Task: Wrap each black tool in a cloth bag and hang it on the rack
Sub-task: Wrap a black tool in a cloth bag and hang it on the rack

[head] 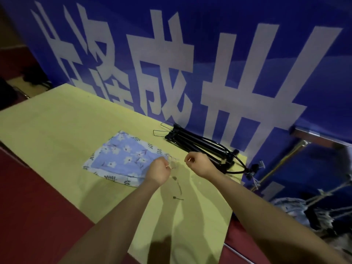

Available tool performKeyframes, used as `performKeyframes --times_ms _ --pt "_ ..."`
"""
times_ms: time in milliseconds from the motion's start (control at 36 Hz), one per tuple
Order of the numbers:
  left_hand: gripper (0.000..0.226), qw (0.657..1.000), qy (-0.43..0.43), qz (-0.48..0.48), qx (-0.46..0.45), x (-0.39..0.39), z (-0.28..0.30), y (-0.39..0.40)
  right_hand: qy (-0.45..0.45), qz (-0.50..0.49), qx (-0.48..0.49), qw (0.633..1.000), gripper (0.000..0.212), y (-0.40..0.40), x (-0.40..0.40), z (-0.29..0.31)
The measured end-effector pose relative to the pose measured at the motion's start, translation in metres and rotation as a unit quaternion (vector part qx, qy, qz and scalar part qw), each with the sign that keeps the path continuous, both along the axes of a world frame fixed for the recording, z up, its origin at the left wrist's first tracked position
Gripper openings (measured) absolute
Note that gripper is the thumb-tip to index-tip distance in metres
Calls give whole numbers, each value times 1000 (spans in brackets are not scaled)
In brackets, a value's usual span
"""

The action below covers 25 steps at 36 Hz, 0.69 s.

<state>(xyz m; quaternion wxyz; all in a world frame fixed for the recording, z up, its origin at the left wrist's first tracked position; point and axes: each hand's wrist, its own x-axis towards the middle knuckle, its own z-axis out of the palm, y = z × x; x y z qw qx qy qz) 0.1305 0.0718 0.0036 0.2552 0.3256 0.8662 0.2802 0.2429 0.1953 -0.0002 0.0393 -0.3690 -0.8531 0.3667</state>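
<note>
1 cloth bag (122,159), 2 hands (159,172) pinching drawstring (172,164)

We find bare yellow-green tabletop (57,121) open toward nine o'clock; the flat blue floral cloth bag (118,159) and black tool bundle (200,147) block twelve to two.

lower right corner of the cloth bag (118,159) hidden behind the left hand (159,172). thin string (172,164) between the closed fists too fine and blurred to trace; grip of the right hand (198,162) on it impossible to confirm. far ends of the black tools (200,147) covered by the right wrist. rack (323,191) at the right edge smeared and cut off, bundles on it unreadable. white letters on the blue banner (190,54) cropped at the top. small dark bits (178,198) on the table (57,121) too tiny to identify.
</note>
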Motion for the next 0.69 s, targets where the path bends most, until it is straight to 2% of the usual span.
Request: performKeyframes --times_ms 139,250,333,472,583,694 --pt "35 997 27 -11 -71 -34 -24 1 -37 53 -11 998 31 -7 -31 -27" --pt "66 980 105 -69 -154 -55 -46 1 -72 90 -20 993 41 -14 -56 -54" --pt "74 967 133 -111 -186 -72 -64 0 -103 101 -8 989 50 -19 -77 -70" --pt "49 964 118 -160 -177 -92 -76 -1 -124 119 39 984 61 -27 -100 -94" --pt "30 972 72 -178 -135 -108 -71 4 -118 75 110 984 46 -32 -112 -107" --pt "26 983 -2 -175 -61 -124 -60 6 -66 19 106 992 31 -33 -116 -100"
